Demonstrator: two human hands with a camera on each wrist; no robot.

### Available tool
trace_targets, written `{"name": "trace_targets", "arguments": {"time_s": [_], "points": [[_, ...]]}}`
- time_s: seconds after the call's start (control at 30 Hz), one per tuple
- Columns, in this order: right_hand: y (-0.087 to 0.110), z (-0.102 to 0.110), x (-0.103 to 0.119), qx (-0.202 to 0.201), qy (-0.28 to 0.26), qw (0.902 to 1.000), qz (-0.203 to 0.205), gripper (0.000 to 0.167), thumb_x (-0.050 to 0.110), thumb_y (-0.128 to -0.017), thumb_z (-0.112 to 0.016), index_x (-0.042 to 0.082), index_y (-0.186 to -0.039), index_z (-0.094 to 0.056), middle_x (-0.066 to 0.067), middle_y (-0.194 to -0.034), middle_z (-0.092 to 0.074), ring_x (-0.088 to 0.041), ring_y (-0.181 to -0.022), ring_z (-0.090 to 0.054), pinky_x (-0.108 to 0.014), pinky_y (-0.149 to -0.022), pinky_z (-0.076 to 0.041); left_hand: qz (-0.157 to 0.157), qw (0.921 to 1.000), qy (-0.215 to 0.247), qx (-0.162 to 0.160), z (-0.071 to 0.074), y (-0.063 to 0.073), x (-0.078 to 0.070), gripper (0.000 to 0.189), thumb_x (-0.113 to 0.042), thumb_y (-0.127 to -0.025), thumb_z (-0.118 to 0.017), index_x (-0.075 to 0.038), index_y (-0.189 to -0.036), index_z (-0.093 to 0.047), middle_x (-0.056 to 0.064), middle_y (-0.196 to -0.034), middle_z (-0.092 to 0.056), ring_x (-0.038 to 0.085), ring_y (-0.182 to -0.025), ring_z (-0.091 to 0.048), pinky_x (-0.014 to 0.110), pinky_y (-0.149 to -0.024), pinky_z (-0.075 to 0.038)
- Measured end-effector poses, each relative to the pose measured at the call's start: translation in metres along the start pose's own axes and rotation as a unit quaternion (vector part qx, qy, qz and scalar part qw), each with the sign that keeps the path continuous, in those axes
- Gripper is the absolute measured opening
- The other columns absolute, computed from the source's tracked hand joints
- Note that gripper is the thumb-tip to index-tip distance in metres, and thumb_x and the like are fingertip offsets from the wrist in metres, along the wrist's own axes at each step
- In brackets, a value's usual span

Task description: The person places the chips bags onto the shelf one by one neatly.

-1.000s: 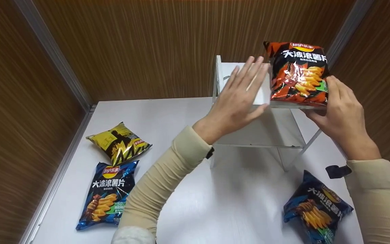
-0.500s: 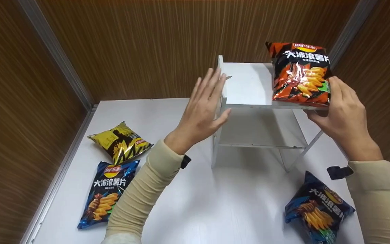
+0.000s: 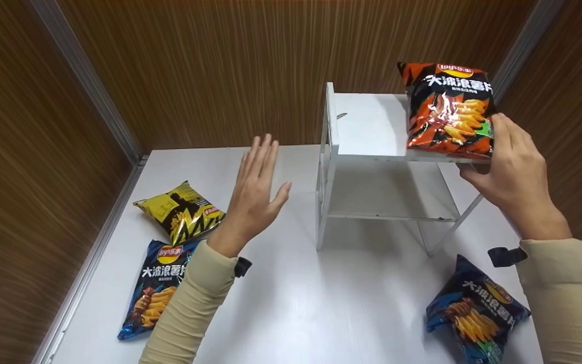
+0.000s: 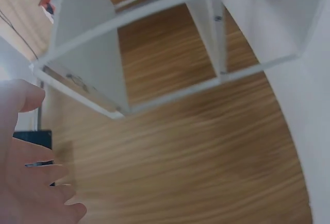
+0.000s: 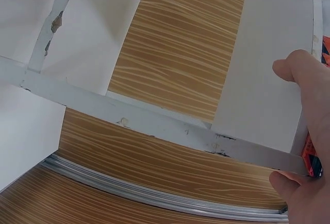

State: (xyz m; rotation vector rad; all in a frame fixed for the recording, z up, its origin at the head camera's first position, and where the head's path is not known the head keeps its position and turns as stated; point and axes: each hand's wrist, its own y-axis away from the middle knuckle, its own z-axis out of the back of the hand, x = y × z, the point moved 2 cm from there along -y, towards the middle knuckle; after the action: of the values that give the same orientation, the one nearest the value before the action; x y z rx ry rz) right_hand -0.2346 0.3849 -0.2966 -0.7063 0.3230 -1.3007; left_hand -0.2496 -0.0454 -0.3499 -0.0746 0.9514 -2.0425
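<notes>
An orange-and-black bag of potato chips (image 3: 450, 111) stands on the right part of the white shelf's top board (image 3: 369, 124). My right hand (image 3: 516, 174) grips that board's right end, fingers beside the bag's lower right side. In the right wrist view the thumb (image 5: 291, 67) lies under the board, while a fingertip (image 5: 282, 183) shows past its edge. To the left of the shelf, my left hand (image 3: 253, 194) hovers with straight fingers, holding nothing. It is near a yellow chip bag (image 3: 180, 212); the left sleeve partly covers a blue chip bag (image 3: 152, 288).
Another blue chip bag (image 3: 478, 313) lies at the front right of the white table (image 3: 281, 313). The shelf has a lower board (image 3: 392, 194) and a raised left side frame (image 3: 329, 126). Wood-patterned walls (image 3: 230, 71) enclose the back and sides.
My left hand has moved left and down, away from the orange chip bag and past the shelf's left side. My right hand and the orange bag have stayed nearly in place.
</notes>
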Motion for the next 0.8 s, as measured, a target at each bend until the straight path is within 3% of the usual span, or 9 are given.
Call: {"name": "trace_targets", "arguments": {"time_s": [0.3, 0.63, 0.8], "points": [[0.0, -0.001, -0.001, -0.007, -0.004, 1.0, 0.003, 0.096, 0.018, -0.071, -0.085, 0.002, -0.151, -0.034, -0.024, -0.151, -0.042, -0.045, -0.137, -0.042, -0.061, -0.114, -0.034, 0.068, 0.9975, -0.011, 0.014, -0.003, 0.048, 0.032, 0.072, -0.025, -0.096, -0.063, 0.001, -0.153, -0.03, 0.018, -0.163, -0.026, 0.037, -0.153, -0.018, 0.053, -0.125, -0.017], [0.0, -0.001, 0.0, -0.015, -0.011, 0.9998, 0.003, 0.097, 0.016, -0.069, -0.086, 0.001, -0.151, -0.035, -0.024, -0.151, -0.043, -0.045, -0.137, -0.042, -0.062, -0.113, -0.035, 0.123, 0.992, -0.027, 0.012, 0.003, 0.089, 0.055, 0.073, -0.018, -0.093, -0.066, 0.001, -0.154, -0.029, 0.016, -0.163, -0.027, 0.037, -0.153, -0.018, 0.054, -0.125, -0.014], [-0.001, -0.001, 0.0, -0.012, -0.012, 0.9999, 0.002, 0.098, 0.016, -0.07, -0.086, 0.001, -0.151, -0.034, -0.024, -0.151, -0.043, -0.046, -0.137, -0.042, -0.063, -0.113, -0.034, 0.163, 0.9848, -0.045, 0.042, 0.003, 0.114, 0.065, 0.075, -0.02, -0.094, -0.065, -0.001, -0.155, -0.027, 0.015, -0.164, -0.022, 0.038, -0.154, -0.013, 0.054, -0.126, -0.009]]}}
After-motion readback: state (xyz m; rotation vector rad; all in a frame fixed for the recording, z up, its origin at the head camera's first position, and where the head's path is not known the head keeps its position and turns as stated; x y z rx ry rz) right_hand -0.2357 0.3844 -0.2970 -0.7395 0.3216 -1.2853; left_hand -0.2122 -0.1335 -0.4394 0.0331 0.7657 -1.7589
